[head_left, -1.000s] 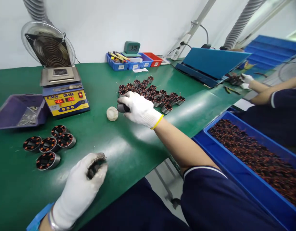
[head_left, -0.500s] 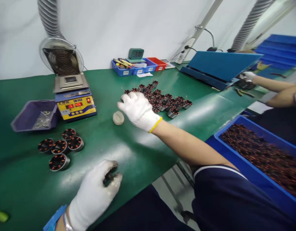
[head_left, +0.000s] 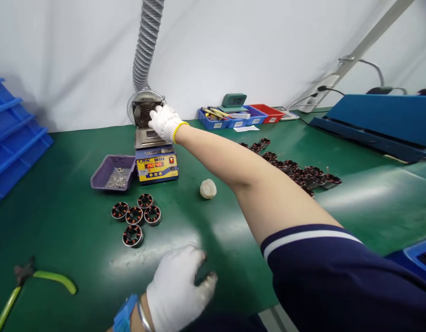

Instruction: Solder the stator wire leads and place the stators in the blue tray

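Note:
My left hand (head_left: 181,286), in a white glove with dirty fingertips, is low over the green table near its front edge, thumb and fingers apart, nothing visible between them. My right hand (head_left: 164,122), gloved too, is stretched out over the metal top of the yellow and blue solder pot unit (head_left: 157,167), in front of the round fan (head_left: 146,113). Its fingertips are too small and partly hidden to show whether they hold anything. Several round motor stators (head_left: 134,216) with copper windings stand left of centre. A round whitish pad (head_left: 208,189) lies right of the unit.
A purple tray (head_left: 109,173) with metal bits sits left of the unit. Pliers (head_left: 53,277) with green handles lie front left. Blue crates (head_left: 12,138) rise at far left. More stators (head_left: 299,173) stand at right, partly behind my arm. Small bins (head_left: 214,121) line the wall.
The view has turned left. My right hand has moved from the group of stators at right to the solder pot unit. My left hand stays low over the table, its fingers still apart.

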The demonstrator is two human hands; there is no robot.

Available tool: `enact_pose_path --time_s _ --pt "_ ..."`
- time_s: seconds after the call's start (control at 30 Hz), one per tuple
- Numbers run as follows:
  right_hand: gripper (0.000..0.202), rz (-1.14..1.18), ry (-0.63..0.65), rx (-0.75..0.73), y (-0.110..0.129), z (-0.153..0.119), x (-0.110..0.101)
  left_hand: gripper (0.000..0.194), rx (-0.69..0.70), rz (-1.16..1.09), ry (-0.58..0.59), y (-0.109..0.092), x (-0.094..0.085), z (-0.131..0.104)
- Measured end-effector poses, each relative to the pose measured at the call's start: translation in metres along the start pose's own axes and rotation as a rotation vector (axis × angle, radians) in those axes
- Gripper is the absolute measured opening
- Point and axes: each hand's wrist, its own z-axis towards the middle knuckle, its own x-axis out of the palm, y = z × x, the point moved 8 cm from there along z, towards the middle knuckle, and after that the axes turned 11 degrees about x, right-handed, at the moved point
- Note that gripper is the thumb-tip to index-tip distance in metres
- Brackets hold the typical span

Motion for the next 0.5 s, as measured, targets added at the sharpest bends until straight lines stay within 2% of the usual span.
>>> enact_pose_path --time_s 0.07,0.17,0.27,0.37,0.5 --pt "0.038 -0.049 0.034 0.000 0.001 -0.002 -0.001 0.018 0.024 0.040 0.024 -0.002 0.002 -0.001" --pt "0.040 -0.055 0.088 0.080 -0.013 0.003 -0.007 0.022 0.029 0.063 0.093 -0.003 0.007 -0.002" --pt "0.044 0.042 0.119 0.159 -0.026 0.016 -0.010 0.026 0.017 0.043 0.157 -0.002 0.011 -0.003" --pt "0.057 0.189 0.142 0.255 -0.029 0.026 0.000 0.030 0.006 0.027 0.182 -0.001 0.011 -0.003" --pt "0.060 0.239 0.175 0.265 -0.019 0.029 0.012 0.030 0.008 0.036 0.207 -0.002 0.008 0.000"
